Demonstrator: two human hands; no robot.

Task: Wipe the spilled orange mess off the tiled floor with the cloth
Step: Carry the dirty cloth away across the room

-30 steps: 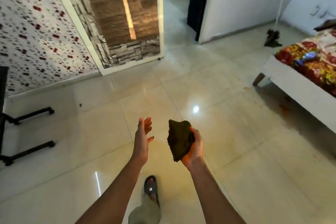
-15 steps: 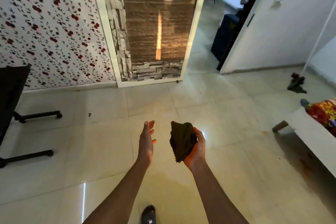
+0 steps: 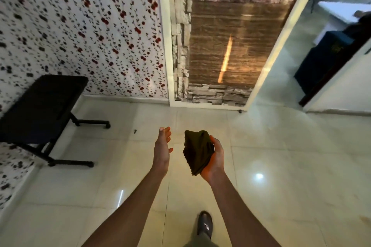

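A dark folded cloth (image 3: 197,150) rests in my right hand (image 3: 215,158), held at waist height over the cream tiled floor (image 3: 281,166). My left hand (image 3: 163,147) is beside it, a little to the left, palm turned inward with fingers apart and nothing in it. The two hands do not touch. No orange mess shows in this view; only a faint brownish mark (image 3: 364,219) lies near the right edge of the floor.
A black bench (image 3: 43,106) on a metal frame stands at the left by the floral wall. Ahead is a stone-and-wood wall panel (image 3: 228,50), with an open doorway (image 3: 331,56) at the right. My sandalled foot (image 3: 204,225) is below. A small dark speck (image 3: 135,131) lies on the tiles.
My view has swung left and up: the bed and the orange stains at the right have left the frame, and the black bench has come in. Both hands keep their pose.
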